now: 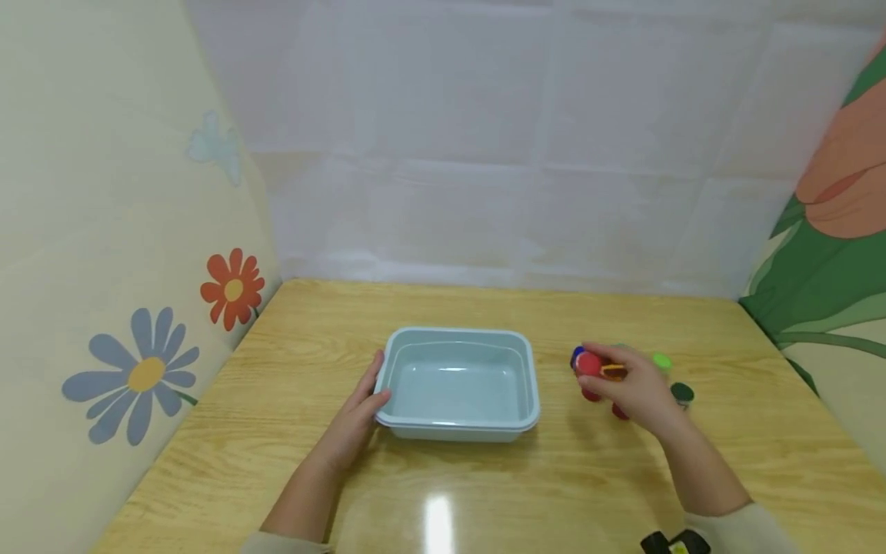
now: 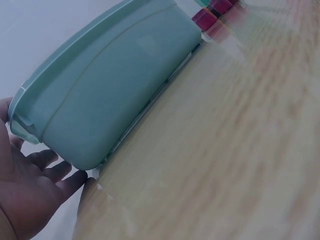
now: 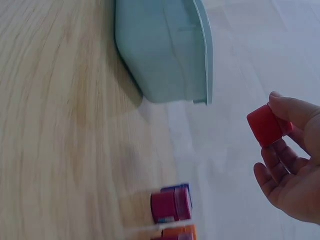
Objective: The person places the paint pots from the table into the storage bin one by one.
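Observation:
A light blue-green plastic basin stands on the table with nothing inside. My left hand holds its left side, thumb over the rim and fingers spread along the outer wall, as the left wrist view also shows. To the right of the basin, my right hand pinches a small red jar between thumb and fingertips, raised above the table. Below and around this hand stand several small jars, among them a dark red one and a dark green-lidded one.
A bright green lid shows behind the right hand, and a blue jar peeks out at its left. The wooden table meets a white cloth backdrop. Flower-patterned panels flank both sides.

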Motion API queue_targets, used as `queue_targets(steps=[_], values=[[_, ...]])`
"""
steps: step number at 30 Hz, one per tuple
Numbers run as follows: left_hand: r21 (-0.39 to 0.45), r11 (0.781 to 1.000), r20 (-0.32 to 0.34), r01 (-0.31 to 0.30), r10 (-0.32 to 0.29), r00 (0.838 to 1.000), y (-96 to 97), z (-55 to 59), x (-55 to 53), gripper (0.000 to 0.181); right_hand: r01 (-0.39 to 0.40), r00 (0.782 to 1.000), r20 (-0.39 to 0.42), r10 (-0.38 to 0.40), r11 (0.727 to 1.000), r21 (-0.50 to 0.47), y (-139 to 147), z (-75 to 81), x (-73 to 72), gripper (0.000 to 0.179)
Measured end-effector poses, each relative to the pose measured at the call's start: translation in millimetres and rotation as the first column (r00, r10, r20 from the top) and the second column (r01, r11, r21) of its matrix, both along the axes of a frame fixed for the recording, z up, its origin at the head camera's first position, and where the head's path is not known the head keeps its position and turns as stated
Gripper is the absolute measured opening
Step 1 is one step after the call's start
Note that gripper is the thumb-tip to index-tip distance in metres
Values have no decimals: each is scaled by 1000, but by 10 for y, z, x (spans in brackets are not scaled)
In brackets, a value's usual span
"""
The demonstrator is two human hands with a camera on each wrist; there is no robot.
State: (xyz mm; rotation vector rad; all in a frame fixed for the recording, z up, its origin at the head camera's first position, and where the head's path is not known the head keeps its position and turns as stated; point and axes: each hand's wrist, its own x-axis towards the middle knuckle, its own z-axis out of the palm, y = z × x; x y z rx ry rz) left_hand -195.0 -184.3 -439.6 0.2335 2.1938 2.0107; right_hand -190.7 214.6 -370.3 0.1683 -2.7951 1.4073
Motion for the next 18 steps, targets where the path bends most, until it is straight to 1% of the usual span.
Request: queue_targets(steps=[2, 6, 12, 18], values=[[2, 1000, 0, -1, 1, 1000, 4, 4, 3, 66, -30, 999, -26, 30, 1000, -8, -85, 10, -52, 58], [12, 1000, 3, -3, 3, 1000, 6, 5, 5, 65, -64, 998, -16, 64, 998, -19, -275, 47, -141, 57], [24, 1000, 10, 0, 0, 1000, 4, -12, 6, 66, -134, 991, -32, 132, 990, -46, -577, 88, -244, 54], [16, 1000, 11, -8, 7, 1000, -6, -14, 5, 65, -179, 984, 3, 180, 981, -76, -846, 86, -353, 52]])
